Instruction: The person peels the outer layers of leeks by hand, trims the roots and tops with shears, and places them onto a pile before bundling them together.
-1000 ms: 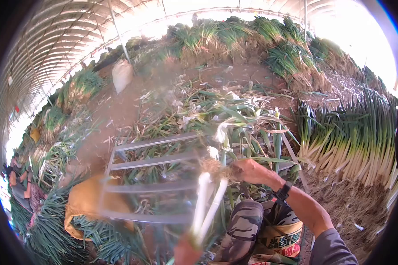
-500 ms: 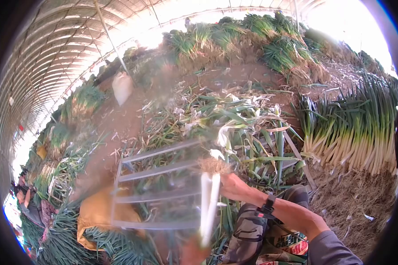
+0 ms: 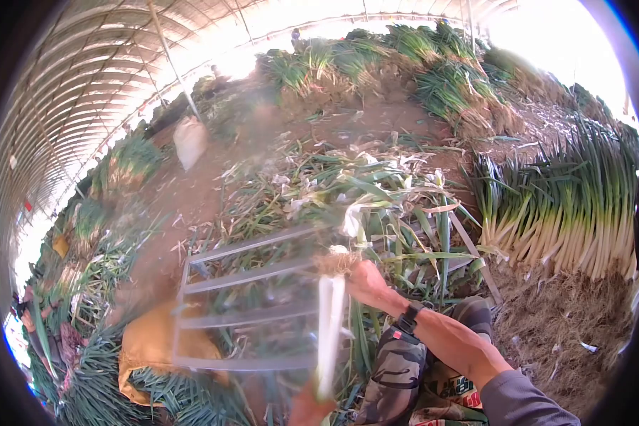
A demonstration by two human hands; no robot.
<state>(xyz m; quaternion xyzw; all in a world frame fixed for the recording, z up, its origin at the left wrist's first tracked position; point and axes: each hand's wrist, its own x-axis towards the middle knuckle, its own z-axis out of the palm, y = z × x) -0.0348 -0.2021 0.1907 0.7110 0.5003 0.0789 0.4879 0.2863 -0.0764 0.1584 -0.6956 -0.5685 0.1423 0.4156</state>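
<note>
One arched roof point(image 3: 85, 92) spans everything. Beneath it spreads one heap of loose leaves point(image 3: 291, 199), and at the right stands one row of onions point(image 3: 568, 213), too many to count. One other person point(image 3: 34, 326) shows partly at the left edge. One metal rack point(image 3: 248, 275), four bars visible, stands in front of the heap. There are two sacks: one yellow sack point(image 3: 167, 330) left of the rack, one white sack point(image 3: 190, 142) farther back. Two onion stalks point(image 3: 324, 319) stand upright, roots up, just beside the rack. The left hand point(image 3: 310, 410), blurred, is clamped on their lower end; the right hand point(image 3: 364, 280) is beside the roots, its grip impossible to tell. One watch point(image 3: 407, 318) circles the right wrist.
</note>
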